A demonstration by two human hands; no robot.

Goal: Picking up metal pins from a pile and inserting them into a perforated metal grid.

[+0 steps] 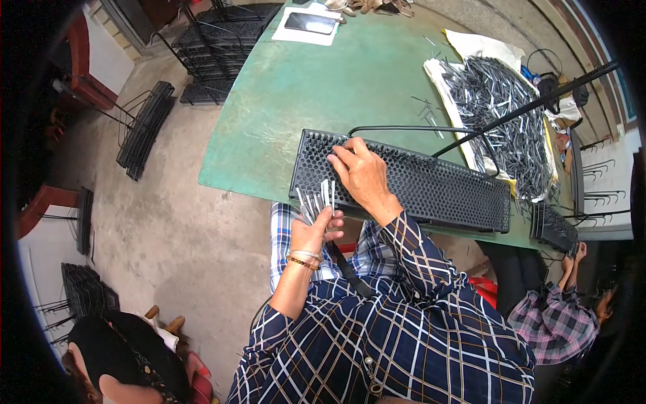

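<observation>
A long black perforated panel [437, 185] with a grid of small holes lies along the near edge of the green table. My left hand [315, 232] is closed round a bunch of thin grey metal strips [317, 204], which fan out upward just in front of the panel's left end. Over that left part of the panel, my right hand [363, 175] rests with bent fingers, the fingertips pressed together at the holes near its far edge. Whatever those fingertips pinch is hidden. A bent black rod [404, 128] runs along behind the panel.
On the green table [289, 101], a large heap of metal strips [501, 108] lies on a white sack at the right. A phone [311, 23] is at the far left. Black panels [145, 131] stand on the floor. Other people sit at lower left and right.
</observation>
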